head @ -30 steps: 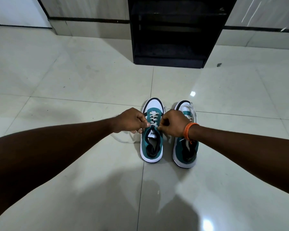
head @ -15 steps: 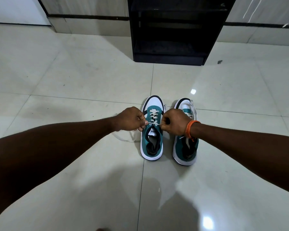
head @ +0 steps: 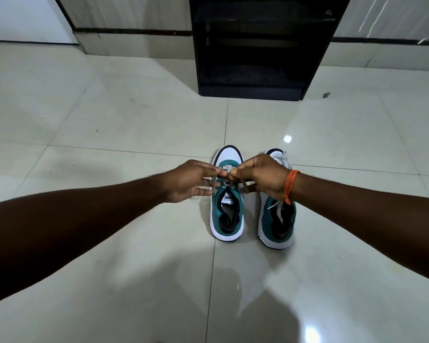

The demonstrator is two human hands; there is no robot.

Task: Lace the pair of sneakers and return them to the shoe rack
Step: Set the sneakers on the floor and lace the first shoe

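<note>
Two teal-and-white sneakers stand side by side on the tiled floor, toes pointing away from me. Over the laces of the left sneaker (head: pixel 227 214) my two hands meet. My left hand (head: pixel 188 180) pinches the white lace (head: pixel 229 168) with thumb and forefinger, its other fingers spread. My right hand (head: pixel 260 178), with an orange thread band at the wrist, grips the lace's other side and covers the middle of the right sneaker (head: pixel 279 226). That sneaker has a loose white lace lying over its opening. The black shoe rack (head: pixel 253 90) stands straight ahead against the wall.
Glossy pale floor tiles (head: pixel 109 125) spread on every side of the sneakers. The rack's shelves are dark and look bare. A small dark speck (head: pixel 326 95) lies on the floor to the right of the rack. The wall skirting runs behind.
Both hands have moved from the sneaker's tongue up toward its toe and now meet at the lace's upper part. My left hand's fingers have spread apart. The sneakers have not moved.
</note>
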